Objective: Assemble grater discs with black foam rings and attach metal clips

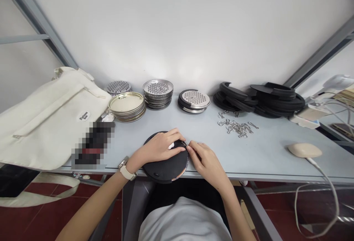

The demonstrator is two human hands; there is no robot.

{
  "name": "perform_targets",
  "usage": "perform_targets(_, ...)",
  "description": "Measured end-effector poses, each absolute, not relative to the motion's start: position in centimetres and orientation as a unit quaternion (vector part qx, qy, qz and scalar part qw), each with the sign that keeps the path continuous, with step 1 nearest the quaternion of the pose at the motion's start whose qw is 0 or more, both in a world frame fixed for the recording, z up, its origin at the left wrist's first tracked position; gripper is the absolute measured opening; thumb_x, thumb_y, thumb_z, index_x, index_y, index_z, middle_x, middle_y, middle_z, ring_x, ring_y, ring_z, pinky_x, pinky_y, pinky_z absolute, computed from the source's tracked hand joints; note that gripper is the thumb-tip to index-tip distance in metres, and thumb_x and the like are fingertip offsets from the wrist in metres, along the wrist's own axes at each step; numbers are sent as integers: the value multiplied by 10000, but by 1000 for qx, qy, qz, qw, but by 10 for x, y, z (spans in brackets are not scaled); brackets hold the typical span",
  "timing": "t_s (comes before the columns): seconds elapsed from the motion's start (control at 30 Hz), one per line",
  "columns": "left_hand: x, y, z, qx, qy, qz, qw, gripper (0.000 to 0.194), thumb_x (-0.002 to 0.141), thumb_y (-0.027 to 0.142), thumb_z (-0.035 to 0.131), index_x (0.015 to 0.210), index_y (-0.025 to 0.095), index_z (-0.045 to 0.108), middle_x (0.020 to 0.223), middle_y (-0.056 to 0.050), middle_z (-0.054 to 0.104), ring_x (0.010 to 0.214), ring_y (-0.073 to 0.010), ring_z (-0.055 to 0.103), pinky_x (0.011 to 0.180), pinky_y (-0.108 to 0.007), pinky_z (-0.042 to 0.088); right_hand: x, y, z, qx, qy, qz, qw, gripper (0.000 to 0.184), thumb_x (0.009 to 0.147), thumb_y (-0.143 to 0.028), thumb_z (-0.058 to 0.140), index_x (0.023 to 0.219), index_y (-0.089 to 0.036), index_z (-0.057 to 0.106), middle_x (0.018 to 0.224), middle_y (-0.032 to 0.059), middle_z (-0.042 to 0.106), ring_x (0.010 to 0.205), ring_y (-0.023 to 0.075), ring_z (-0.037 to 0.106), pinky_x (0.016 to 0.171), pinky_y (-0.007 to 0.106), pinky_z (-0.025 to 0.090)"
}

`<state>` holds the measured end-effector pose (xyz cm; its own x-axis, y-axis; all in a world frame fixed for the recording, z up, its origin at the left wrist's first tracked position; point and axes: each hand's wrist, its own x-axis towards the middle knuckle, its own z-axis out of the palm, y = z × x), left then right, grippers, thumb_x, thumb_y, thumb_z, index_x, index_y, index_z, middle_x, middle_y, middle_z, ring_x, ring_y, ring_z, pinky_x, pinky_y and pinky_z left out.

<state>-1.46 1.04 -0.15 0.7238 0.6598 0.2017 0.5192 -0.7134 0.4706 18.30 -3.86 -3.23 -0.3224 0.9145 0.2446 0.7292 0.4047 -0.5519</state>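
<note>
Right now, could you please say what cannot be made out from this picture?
In the head view:
Small piece between left hand and right hand: tiny, partly covered by them.
Black disc: partly under the left hand.
Dark item: hidden by pixelation.
Cream bag: cut off by left edge.

On the left side is a big cream bag [55, 104]. On its front, toward the right, is a small pale oval label [83, 116] with dark words in two lines. The bottom word looks like "BAG". The top word is longer, but it is too blurry to read for sure.
</note>
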Motion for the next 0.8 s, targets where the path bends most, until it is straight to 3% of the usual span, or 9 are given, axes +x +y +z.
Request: perform_targets(0.8, -15, 10, 0, 908, 322, 179, 201, 250, 927, 378, 486, 1108, 216, 546, 1055, -31, 561, 849, -147, 592, 801, -271, 452, 182, -38, -34, -519, -772, 212, 299, 251, 995, -296, 301, 767, -221, 375, 701, -9, 500, 666, 156, 464, 655, 273, 347)
